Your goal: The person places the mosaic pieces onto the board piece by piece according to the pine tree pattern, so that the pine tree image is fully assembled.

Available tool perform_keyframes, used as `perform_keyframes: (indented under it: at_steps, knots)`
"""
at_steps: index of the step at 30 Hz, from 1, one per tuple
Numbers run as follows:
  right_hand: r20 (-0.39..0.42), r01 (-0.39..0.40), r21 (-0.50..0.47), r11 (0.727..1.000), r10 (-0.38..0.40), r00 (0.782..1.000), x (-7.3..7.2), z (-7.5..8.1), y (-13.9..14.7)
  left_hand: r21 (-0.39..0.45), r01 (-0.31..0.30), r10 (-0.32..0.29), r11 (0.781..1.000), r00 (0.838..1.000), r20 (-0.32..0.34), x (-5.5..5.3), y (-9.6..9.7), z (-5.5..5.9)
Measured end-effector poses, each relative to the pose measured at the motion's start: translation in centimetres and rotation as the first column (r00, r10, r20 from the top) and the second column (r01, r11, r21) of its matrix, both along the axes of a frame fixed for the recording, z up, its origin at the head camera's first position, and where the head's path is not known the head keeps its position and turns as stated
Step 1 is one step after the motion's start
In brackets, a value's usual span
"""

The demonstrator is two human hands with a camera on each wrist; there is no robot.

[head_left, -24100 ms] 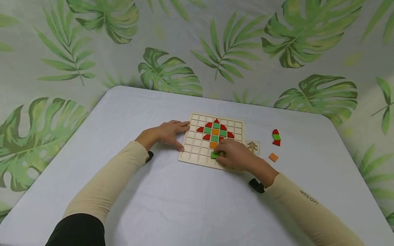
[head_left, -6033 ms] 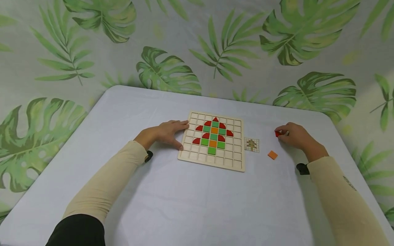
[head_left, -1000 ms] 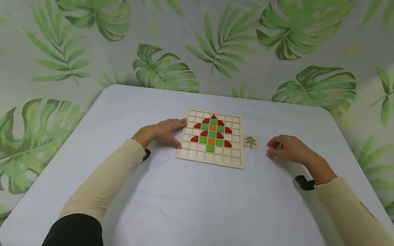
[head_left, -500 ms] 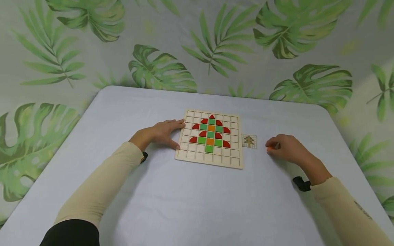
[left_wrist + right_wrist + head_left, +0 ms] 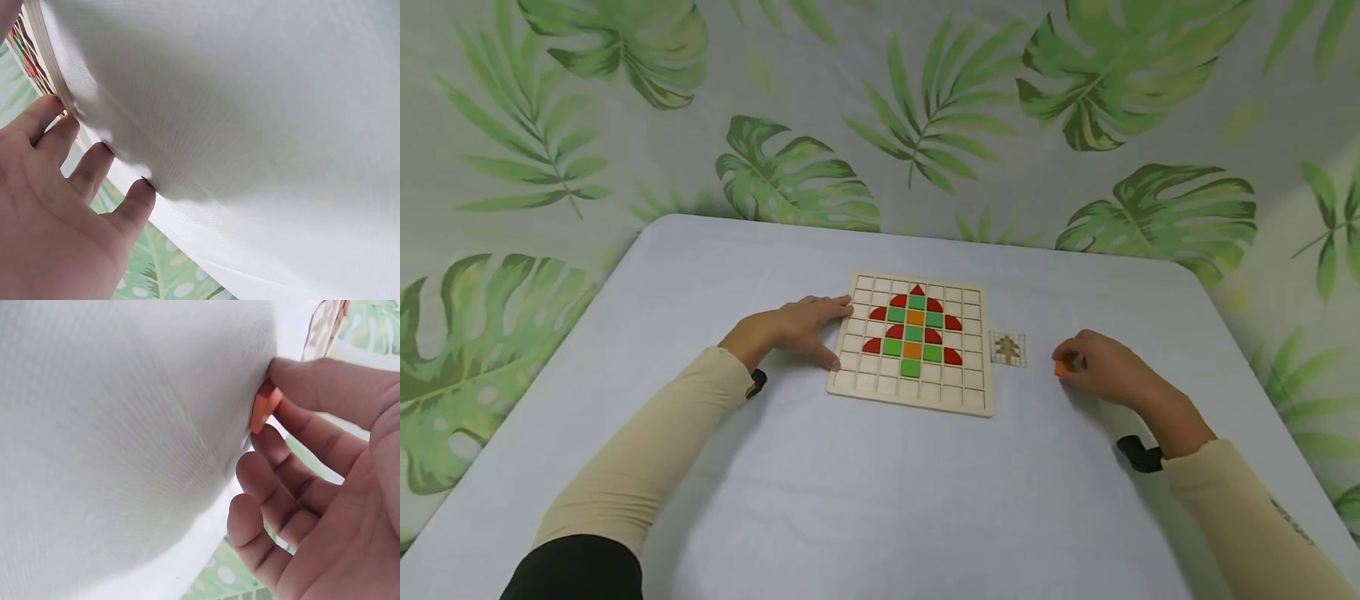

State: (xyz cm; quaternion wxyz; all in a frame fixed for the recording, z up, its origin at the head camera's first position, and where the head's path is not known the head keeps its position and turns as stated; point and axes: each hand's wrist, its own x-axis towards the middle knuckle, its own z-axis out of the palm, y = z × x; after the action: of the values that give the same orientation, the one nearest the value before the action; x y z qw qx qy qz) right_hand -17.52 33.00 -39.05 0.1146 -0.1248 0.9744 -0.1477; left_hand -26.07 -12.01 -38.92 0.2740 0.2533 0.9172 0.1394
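Observation:
A pale wooden grid board [image 5: 868, 382] lies on the table, with red, green and orange tiles set in a tree shape. At its left edge, my left hand [image 5: 790, 327] rests with fingers and thumb spread, touching the side; the left wrist view shows the fingertips [image 5: 72, 125] against the board's edge. To the right of the board, my right hand [image 5: 1108, 367] pinches an orange tile [image 5: 265, 407] between thumb and index finger. The tile is tilted, low at the tabletop, partly hidden by the fingers in the head view.
A small card [image 5: 1008, 349] with a printed tree on a grid lies beside the board's right edge. A white cloth covers the table [image 5: 880, 500]. Behind it hangs a leaf-patterned cloth [image 5: 805, 175].
Since six seconds ago, a red tile has come onto the board's right side, and my right hand has taken the orange tile off the table. The left hand has stayed at the board.

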Motion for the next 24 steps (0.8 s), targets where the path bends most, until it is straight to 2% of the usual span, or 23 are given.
perform_keyframes:
  at_steps: [7, 15, 20, 24]
  knots:
    - [-0.053, -0.029, 0.032, 0.999, 0.030, 0.998, 0.2, -0.6, 0.0, -0.002, -0.001, 0.001, 1.000, 1.000, 0.001, 0.0, -0.2, -0.4]
    - [-0.186, -0.070, -0.041, 0.997, 0.062, 0.981, 0.3, 0.1, -0.6, 0.013, -0.010, 0.010, 1.000, 1.000, -0.017, -0.2, -0.1, 0.0]
    - [-0.221, -0.093, -0.042, 0.995, 0.081, 0.972, 0.1, 0.4, -2.2, 0.016, -0.009, 0.009, 1.000, 1.000, -0.004, 0.0, -0.2, -0.2]
    - [-0.248, -0.102, -0.052, 0.993, 0.086, 0.965, 0.2, 0.8, -4.6, 0.010, -0.011, 0.011, 1.000, 1.000, -0.006, 0.1, -0.4, -0.4]
